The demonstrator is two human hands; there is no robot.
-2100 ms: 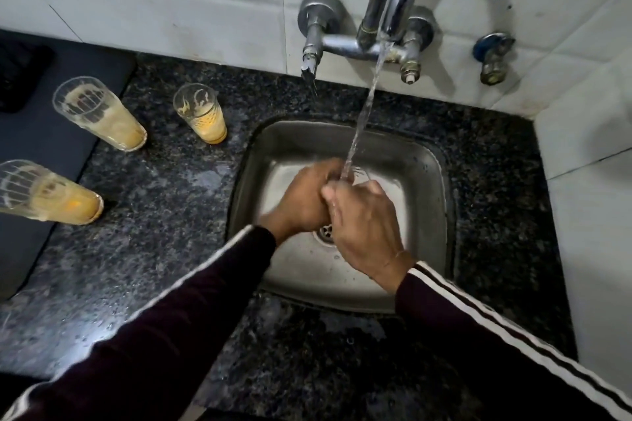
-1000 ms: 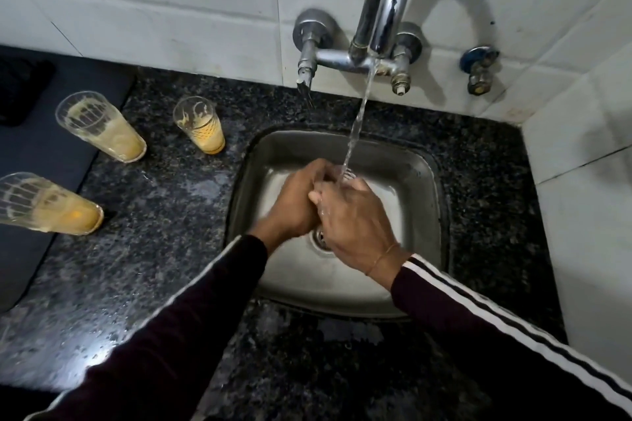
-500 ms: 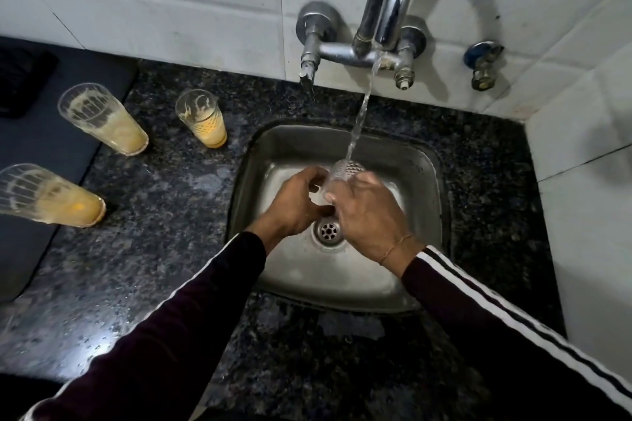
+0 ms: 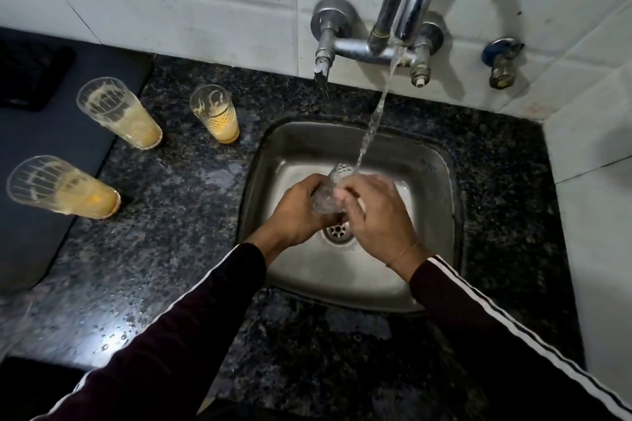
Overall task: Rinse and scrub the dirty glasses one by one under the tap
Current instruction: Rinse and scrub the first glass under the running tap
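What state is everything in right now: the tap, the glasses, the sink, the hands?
Tap: running.
Glass in hands: held over the sink, under the stream, looks clear.
Three glasses on the counter: upright, coated with yellow residue.
Sink: wet, drain uncovered.
Left hand: grips the glass.
Right hand: holds the glass too.

Head view, steeply down over sink [image 4: 260, 161].
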